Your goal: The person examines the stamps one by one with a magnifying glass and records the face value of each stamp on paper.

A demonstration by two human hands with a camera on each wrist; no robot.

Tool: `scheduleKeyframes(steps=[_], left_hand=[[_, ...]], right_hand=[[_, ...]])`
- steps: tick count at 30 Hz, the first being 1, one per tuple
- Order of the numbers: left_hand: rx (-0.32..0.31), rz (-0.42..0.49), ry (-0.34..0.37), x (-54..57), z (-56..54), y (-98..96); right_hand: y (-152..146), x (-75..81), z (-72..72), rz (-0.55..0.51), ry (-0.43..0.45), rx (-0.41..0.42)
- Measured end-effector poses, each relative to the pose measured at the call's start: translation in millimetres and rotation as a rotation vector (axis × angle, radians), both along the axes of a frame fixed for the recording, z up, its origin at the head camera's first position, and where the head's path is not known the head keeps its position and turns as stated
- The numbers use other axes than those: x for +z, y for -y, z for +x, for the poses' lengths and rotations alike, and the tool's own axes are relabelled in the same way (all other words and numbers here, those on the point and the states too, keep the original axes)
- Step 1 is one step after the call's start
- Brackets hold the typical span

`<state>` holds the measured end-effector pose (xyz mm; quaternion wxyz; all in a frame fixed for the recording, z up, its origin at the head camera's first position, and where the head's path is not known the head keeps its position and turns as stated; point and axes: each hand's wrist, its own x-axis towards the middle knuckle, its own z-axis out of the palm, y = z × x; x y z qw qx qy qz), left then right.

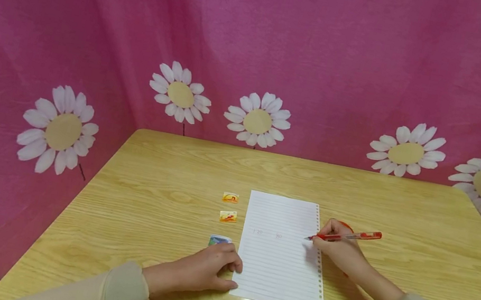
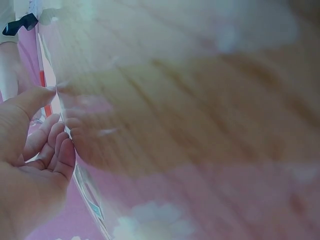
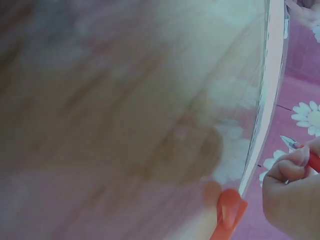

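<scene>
A lined sheet of loose-leaf paper (image 1: 274, 274) lies on the table, its punched holes along the right edge. Faint figures that look like "120" and "80" stand on it. My right hand (image 1: 343, 254) pinches a red pen (image 1: 365, 236), its tip at the sheet's right part; in the right wrist view the pen tip (image 3: 290, 142) sticks out past the fingers. My left hand (image 1: 215, 268) rests at the sheet's lower left edge with fingers loosely bent and thumb touching the edge. Just beyond its knuckles is a small blue-green card (image 1: 219, 241), partly covered by the hand.
Two small yellow-orange cards (image 1: 231, 198) lie left of the sheet, one above the other. An orange-red looped thing (image 3: 230, 210) lies beside my right hand, mostly hidden from the head view. A pink daisy-print curtain (image 1: 334, 54) borders the wooden table (image 1: 157, 183).
</scene>
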<state>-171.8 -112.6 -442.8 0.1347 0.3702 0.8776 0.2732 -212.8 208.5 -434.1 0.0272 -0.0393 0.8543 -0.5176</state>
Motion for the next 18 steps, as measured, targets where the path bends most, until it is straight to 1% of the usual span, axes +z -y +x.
scheduleKeyframes(steps=[5, 11, 15, 18], left_hand=[[0.005, -0.005, -0.001, 0.6, 0.8, -0.1], [0.003, -0.007, 0.001, 1.1, 1.0, 0.2], [0.000, -0.017, 0.003, 0.6, 1.0, 0.5], [0.002, -0.026, -0.010, 0.5, 0.3, 0.9]], right_hand=[[5.7, -2.7, -1.6, -0.007, 0.018, 0.018], [8.1, -9.4, -4.5, -0.023, -0.032, 0.039], [7.8, -14.6, -6.6, -0.009, -0.013, 0.041], [7.6, -16.0, -8.4, -0.001, 0.009, 0.028]])
